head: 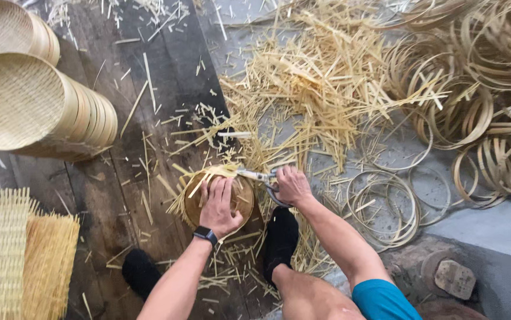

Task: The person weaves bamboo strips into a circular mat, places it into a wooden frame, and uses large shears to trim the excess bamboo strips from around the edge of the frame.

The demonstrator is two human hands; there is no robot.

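My left hand point(218, 204), with a black watch on the wrist, presses flat on a small round woven bamboo tray point(243, 201) on the floor. Loose strip ends point(208, 175) stick out past its rim at the top left. My right hand point(293, 185) grips a pair of scissors point(258, 176) whose blades point left at the tray's upper edge. My black-socked foot point(279, 237) rests just below the tray.
Stacks of finished round bamboo trays point(30, 101) stand at the upper left. Flat woven mats point(6, 255) lie at the lower left. A heap of cut bamboo strips point(320, 77) spreads above. Bamboo hoops point(475, 89) pile up at the right, with a few point(386, 201) beside my right arm.
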